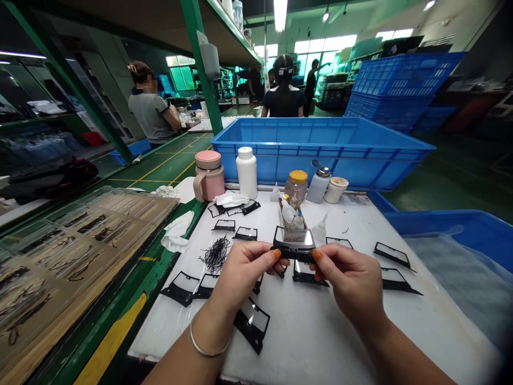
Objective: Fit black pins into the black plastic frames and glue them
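Observation:
Between my two hands, above the white work surface [320, 331], is a black plastic frame with a clear window [294, 247]. My left hand [246, 267] pinches its left end between thumb and fingers. The right end is pinched by my right hand [350, 272]. Several similar black frames lie around on the surface, one [254, 323] below my left hand and another [395, 280] to the right of my right hand. A heap of thin black strips [215, 254] sits left of my left hand.
Behind the hands stand a pink mug [210, 179], a white bottle [247, 174], a yellow-lidded jar [296, 184] and a pump dispenser [319, 184]. A large blue crate [320, 160] is beyond them. White cloth [177, 231] and sectioned trays [80, 240] are at left. Other people work farther back.

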A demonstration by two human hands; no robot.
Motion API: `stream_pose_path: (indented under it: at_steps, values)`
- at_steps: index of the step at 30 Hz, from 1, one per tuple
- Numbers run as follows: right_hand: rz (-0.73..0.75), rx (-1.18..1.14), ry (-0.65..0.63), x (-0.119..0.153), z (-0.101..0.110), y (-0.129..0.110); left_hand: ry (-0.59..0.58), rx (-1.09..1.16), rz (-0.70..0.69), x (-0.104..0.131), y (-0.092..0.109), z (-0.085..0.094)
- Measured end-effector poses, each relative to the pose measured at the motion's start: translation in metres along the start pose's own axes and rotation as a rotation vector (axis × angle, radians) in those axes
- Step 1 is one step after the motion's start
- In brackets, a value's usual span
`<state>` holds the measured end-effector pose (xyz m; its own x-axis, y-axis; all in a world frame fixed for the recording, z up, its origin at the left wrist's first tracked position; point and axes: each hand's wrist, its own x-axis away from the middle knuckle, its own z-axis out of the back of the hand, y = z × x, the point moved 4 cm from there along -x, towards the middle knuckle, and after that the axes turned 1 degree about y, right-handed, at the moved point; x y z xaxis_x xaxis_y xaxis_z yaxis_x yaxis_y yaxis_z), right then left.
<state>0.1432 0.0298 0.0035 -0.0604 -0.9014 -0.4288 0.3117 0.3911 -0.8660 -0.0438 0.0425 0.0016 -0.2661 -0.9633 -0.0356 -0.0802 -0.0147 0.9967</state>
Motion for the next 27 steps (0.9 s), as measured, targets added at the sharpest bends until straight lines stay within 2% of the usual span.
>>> stream_pose_path:
  at_steps: [4, 8, 13, 19, 27]
  values:
    - [0.064, 0.039, -0.017, 0.001, 0.001, -0.005, -0.003, -0.079, -0.042, 0.001, 0.006, 0.0]
    - [0.109, 0.051, -0.026, 0.0, -0.001, -0.006, -0.028, -0.112, -0.013, 0.0, 0.003, 0.0]
    - [0.086, 0.005, -0.015, -0.003, -0.004, 0.005, -0.088, -0.075, 0.034, -0.003, -0.003, -0.001]
    - [0.159, -0.003, -0.059, -0.004, -0.007, 0.017, -0.085, -0.096, 0.05, -0.003, -0.002, 0.0]
    - [0.241, -0.006, -0.031, -0.004, -0.007, 0.015, -0.076, -0.16, -0.019, -0.002, 0.001, -0.001]
